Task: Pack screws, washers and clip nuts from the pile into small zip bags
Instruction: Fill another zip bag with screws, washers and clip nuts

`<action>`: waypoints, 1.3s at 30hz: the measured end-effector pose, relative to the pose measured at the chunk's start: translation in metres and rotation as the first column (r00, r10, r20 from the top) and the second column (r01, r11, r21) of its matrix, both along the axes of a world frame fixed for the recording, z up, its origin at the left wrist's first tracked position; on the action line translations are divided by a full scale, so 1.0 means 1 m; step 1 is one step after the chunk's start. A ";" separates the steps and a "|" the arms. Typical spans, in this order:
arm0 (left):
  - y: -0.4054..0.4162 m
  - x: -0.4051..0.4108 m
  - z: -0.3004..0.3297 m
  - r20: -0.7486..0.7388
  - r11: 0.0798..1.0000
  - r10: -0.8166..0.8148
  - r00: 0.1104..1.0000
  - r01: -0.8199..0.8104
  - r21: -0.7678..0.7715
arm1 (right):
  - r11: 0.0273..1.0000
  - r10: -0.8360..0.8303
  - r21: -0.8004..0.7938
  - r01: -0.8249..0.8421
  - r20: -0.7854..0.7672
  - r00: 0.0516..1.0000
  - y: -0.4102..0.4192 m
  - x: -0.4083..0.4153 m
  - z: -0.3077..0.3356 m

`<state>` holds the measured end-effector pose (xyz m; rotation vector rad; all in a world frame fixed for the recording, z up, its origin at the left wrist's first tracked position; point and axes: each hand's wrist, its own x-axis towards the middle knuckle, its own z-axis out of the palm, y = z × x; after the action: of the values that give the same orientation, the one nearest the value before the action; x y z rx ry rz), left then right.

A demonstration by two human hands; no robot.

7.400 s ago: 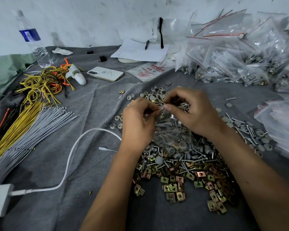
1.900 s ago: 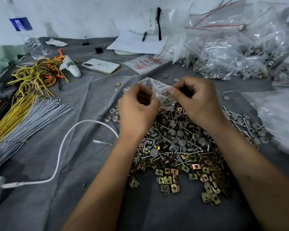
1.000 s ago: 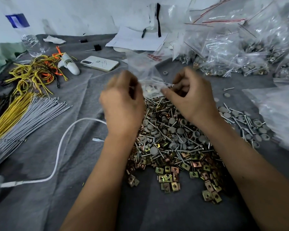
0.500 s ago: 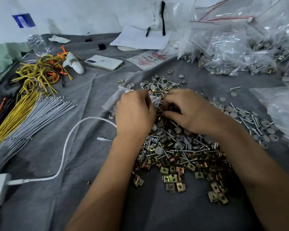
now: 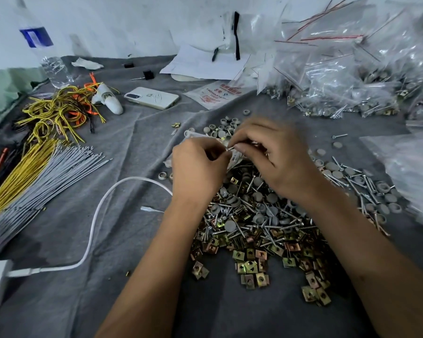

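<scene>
A pile of screws, grey washers and brass clip nuts (image 5: 254, 215) lies on the grey cloth (image 5: 132, 147) in the middle. Both hands hover over its far end. My left hand (image 5: 198, 167) has its fingers curled on a small clear zip bag (image 5: 193, 135); only the bag's edges show past the fingers. My right hand (image 5: 274, 154) pinches a silver screw (image 5: 230, 148) between thumb and fingers, right at the bag beside my left thumb. Loose clip nuts (image 5: 252, 267) spread out at the pile's near edge.
A heap of filled zip bags (image 5: 340, 81) stands at the back right, and empty bags (image 5: 405, 167) lie at the right. On the left are yellow and grey wire bundles (image 5: 34, 172), a white cable (image 5: 95, 215), a phone (image 5: 152, 98) and a water bottle (image 5: 47, 57).
A second ago both hands held a bag up over the pile; they then dropped to the pile. Now my right hand has come up with a screw to the bag in my left.
</scene>
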<state>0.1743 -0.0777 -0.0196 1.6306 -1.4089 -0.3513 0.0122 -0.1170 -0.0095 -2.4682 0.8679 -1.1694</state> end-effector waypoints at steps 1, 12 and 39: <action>0.000 0.000 0.000 -0.024 1.000 0.000 1.000 0.000 -0.004 | 1.000 0.027 0.001 -0.027 -0.004 1.000 0.001 0.002 -0.001; 0.001 0.002 0.006 -0.201 0.985 0.046 0.979 -0.078 -0.155 | 0.997 -0.043 0.058 0.055 -0.192 0.980 -0.004 -0.002 -0.003; -0.002 -0.002 -0.004 -0.072 0.994 0.049 0.996 -0.055 -0.091 | 0.964 -0.004 0.266 -0.007 0.042 0.999 -0.007 -0.024 0.005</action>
<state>0.1722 -0.0800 -0.0240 1.5619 -1.3092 -0.3054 -0.0122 -0.1242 -0.0043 -2.2207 0.9435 -1.0251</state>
